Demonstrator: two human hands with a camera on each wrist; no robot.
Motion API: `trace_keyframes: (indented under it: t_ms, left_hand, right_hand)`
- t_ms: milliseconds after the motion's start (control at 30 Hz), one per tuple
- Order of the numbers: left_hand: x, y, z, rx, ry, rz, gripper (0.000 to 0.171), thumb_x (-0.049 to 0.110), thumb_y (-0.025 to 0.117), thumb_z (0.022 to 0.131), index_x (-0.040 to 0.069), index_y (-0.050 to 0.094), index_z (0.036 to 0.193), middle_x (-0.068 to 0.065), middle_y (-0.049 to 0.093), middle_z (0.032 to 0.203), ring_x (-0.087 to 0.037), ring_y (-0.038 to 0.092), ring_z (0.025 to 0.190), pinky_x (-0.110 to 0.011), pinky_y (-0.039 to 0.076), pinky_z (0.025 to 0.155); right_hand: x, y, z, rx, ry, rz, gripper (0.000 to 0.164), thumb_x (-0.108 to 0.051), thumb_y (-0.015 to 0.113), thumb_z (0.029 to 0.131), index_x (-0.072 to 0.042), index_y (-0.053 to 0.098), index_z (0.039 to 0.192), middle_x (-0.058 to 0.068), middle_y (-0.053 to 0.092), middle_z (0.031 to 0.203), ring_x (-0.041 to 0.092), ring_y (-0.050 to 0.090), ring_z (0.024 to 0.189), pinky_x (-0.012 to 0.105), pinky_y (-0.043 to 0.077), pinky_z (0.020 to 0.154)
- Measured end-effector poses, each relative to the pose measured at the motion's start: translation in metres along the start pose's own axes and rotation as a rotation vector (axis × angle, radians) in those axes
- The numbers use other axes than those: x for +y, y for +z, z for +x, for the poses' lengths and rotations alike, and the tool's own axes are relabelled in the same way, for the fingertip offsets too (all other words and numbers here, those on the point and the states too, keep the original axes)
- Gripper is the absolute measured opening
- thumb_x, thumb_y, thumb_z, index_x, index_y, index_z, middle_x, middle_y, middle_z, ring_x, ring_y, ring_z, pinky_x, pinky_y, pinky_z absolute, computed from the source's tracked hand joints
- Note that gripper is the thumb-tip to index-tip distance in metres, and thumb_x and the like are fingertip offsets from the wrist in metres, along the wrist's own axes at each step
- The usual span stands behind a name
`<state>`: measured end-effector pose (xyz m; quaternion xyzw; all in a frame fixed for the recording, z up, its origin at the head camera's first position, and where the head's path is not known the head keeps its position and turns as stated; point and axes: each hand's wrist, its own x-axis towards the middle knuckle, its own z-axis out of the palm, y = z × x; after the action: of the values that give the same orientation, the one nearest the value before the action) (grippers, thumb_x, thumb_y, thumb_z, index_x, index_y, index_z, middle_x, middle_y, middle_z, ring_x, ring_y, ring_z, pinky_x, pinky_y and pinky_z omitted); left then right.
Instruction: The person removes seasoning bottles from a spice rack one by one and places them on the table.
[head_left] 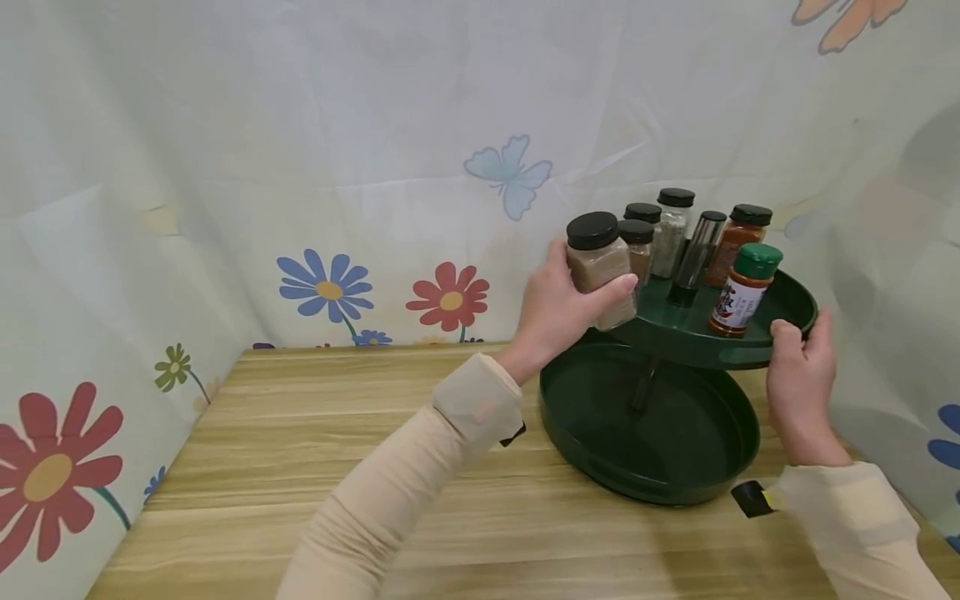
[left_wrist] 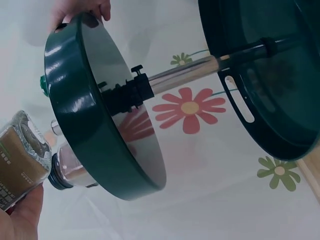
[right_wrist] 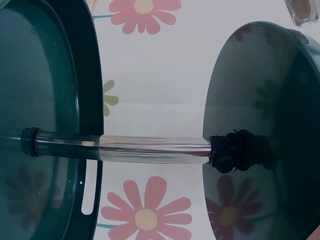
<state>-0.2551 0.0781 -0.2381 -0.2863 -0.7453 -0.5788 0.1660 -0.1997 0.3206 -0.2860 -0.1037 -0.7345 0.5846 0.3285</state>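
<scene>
My left hand point(head_left: 551, 310) holds a spice jar point(head_left: 600, 265) with a black lid and brown powder, close beside the left rim of the upper tray point(head_left: 678, 340). This dark green tray is the top tier of a two-tier rack. My right hand point(head_left: 802, 387) grips its right rim. On the upper tray stand several black-lidded jars point(head_left: 670, 242), a slim clear-and-black bottle point(head_left: 697, 258) and a green-capped seasoning bottle point(head_left: 741, 296). In the left wrist view the held jar point(left_wrist: 20, 155) is tilted near another jar point(left_wrist: 72, 167).
The rack's lower tray point(head_left: 652, 471) rests on the wood-grain table, its handle slot showing in the right wrist view. A metal post point(right_wrist: 155, 149) joins the tiers. A flowered curtain point(head_left: 375, 167) hangs behind and at both sides.
</scene>
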Motion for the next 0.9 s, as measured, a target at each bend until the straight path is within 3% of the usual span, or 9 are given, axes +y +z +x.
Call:
trace_keyframes:
  t_ms: [167, 333, 467, 533, 767, 900]
  left_hand:
    - [-0.004, -0.006, -0.004, 0.0, -0.024, 0.026, 0.059, 0.039, 0.069, 0.076, 0.01, 0.039, 0.118, -0.002, 0.057, 0.1, -0.009, 0.055, 0.082, -0.023, 0.05, 0.067]
    - [-0.008, -0.011, -0.007, -0.002, -0.03, 0.045, 0.059, 0.038, 0.07, 0.076, 0.01, 0.039, 0.118, -0.002, 0.058, 0.098, -0.01, 0.056, 0.081, -0.025, 0.05, 0.065]
    - [-0.011, -0.014, -0.009, -0.009, -0.035, 0.046, 0.06, 0.039, 0.069, 0.076, 0.01, 0.039, 0.119, -0.002, 0.058, 0.099, -0.01, 0.056, 0.08, -0.025, 0.05, 0.065]
    - [-0.013, -0.016, -0.011, -0.02, -0.041, 0.044, 0.061, 0.039, 0.069, 0.076, 0.011, 0.038, 0.12, -0.002, 0.058, 0.1, -0.009, 0.056, 0.081, -0.025, 0.05, 0.066]
    - [-0.02, -0.025, -0.017, -0.046, -0.06, 0.033, 0.058, 0.036, 0.07, 0.076, 0.01, 0.039, 0.118, -0.001, 0.057, 0.099, -0.01, 0.056, 0.083, -0.027, 0.051, 0.069]
    - [-0.025, -0.028, -0.021, -0.053, -0.067, 0.032, 0.058, 0.035, 0.07, 0.076, 0.009, 0.04, 0.117, -0.001, 0.056, 0.101, -0.01, 0.055, 0.085, -0.028, 0.051, 0.071]
  right_hand:
    - [-0.001, 0.0, -0.001, 0.014, 0.004, -0.042, 0.057, -0.018, 0.029, 0.092, -0.013, 0.007, 0.144, -0.001, 0.012, 0.149, 0.004, 0.01, 0.129, 0.02, 0.008, 0.108]
    - [-0.001, 0.002, 0.0, 0.044, -0.001, -0.07, 0.045, -0.018, 0.029, 0.092, -0.014, 0.025, 0.137, 0.002, 0.033, 0.13, 0.009, 0.028, 0.116, 0.016, 0.024, 0.099]
    - [-0.001, 0.001, -0.001, 0.024, -0.007, -0.057, 0.05, -0.018, 0.028, 0.092, -0.014, 0.018, 0.141, 0.002, 0.026, 0.141, 0.007, 0.02, 0.124, 0.015, 0.017, 0.103]
    - [-0.001, 0.0, -0.001, 0.013, -0.006, -0.057, 0.055, -0.018, 0.028, 0.092, -0.013, 0.01, 0.144, -0.001, 0.015, 0.148, 0.004, 0.011, 0.128, 0.017, 0.01, 0.106]
    - [0.0, 0.001, 0.0, 0.016, -0.011, -0.051, 0.055, -0.018, 0.028, 0.092, -0.013, 0.011, 0.143, -0.002, 0.016, 0.147, 0.004, 0.013, 0.127, 0.017, 0.011, 0.105]
    - [-0.001, 0.0, 0.0, 0.001, 0.006, -0.037, 0.061, -0.018, 0.029, 0.091, -0.015, -0.002, 0.143, -0.007, -0.004, 0.15, -0.001, -0.004, 0.129, 0.019, -0.001, 0.106]
